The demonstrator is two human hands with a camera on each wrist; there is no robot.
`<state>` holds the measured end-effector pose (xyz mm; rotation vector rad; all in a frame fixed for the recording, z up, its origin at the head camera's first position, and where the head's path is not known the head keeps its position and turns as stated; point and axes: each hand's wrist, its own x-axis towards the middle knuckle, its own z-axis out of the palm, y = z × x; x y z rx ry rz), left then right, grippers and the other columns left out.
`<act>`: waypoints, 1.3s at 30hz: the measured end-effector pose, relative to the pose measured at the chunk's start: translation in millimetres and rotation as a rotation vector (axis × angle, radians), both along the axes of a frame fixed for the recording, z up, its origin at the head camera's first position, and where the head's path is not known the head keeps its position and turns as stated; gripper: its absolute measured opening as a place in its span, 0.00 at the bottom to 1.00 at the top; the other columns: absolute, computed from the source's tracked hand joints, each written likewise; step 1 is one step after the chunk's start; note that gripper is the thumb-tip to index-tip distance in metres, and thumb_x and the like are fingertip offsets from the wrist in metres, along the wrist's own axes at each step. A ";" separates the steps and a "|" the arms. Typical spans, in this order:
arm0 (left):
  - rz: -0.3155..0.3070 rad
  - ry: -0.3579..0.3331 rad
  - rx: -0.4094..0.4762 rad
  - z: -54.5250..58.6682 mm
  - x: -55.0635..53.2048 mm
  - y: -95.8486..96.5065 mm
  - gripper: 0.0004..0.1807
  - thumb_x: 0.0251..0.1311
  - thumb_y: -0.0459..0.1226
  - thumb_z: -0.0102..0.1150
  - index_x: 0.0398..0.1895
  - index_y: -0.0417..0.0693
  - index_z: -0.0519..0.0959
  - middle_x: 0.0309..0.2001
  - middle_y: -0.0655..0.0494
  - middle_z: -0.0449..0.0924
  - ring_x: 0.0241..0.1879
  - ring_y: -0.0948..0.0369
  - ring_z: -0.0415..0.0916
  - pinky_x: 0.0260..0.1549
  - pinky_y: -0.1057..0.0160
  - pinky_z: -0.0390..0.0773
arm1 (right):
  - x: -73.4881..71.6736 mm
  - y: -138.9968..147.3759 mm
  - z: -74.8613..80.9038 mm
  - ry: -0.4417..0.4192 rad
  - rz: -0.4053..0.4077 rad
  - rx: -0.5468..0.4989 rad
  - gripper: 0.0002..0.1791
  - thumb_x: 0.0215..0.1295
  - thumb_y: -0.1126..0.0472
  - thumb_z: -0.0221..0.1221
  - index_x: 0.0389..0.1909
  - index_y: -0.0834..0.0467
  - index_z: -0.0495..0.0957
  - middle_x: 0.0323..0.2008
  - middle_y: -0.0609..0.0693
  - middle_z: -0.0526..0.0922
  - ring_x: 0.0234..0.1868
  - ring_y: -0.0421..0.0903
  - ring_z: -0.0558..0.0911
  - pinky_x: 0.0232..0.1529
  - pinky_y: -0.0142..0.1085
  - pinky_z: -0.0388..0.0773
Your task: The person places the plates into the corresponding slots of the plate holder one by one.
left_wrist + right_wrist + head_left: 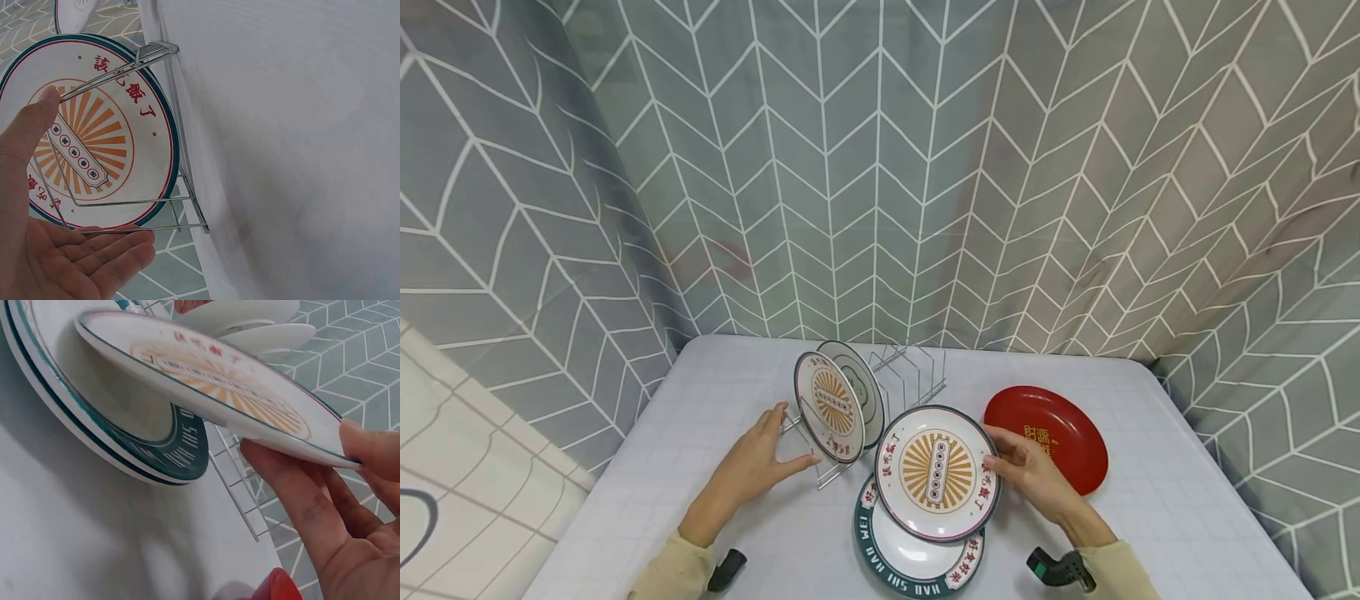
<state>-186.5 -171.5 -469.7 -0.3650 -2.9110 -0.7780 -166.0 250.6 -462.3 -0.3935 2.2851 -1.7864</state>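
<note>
My right hand (1030, 475) pinches the right rim of a white plate (937, 475) with an orange sunburst, thumb on top and fingers beneath. The held plate is tilted above green-rimmed plates (181, 447), stacked on the table. My left hand (756, 467) is at the near left end of a wire dish rack (140, 203), fingers extended and spread. Its thumb is against a rack wire, and the fingers lie along the lower wire. A matching sunburst plate (829, 407) leans upright in the rack, with another white plate (867, 379) behind it.
A red oval dish (1067, 433) with yellow characters lies right of my right hand. The rack's far wires (917, 383) stretch toward the back right. White cloth (775, 542) covers the table, and a patterned curtain (880, 167) hangs behind it.
</note>
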 end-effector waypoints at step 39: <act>-0.005 -0.004 0.003 -0.3 -0.5 -1.9 0.61 0.48 0.65 0.66 0.72 0.29 0.54 0.67 0.28 0.65 0.64 0.37 0.69 0.60 0.42 0.73 | -51.3 -51.5 97.1 0.145 -0.283 -0.015 0.29 0.69 0.66 0.58 0.70 0.60 0.66 0.47 0.62 0.75 0.35 0.38 0.79 0.36 0.31 0.86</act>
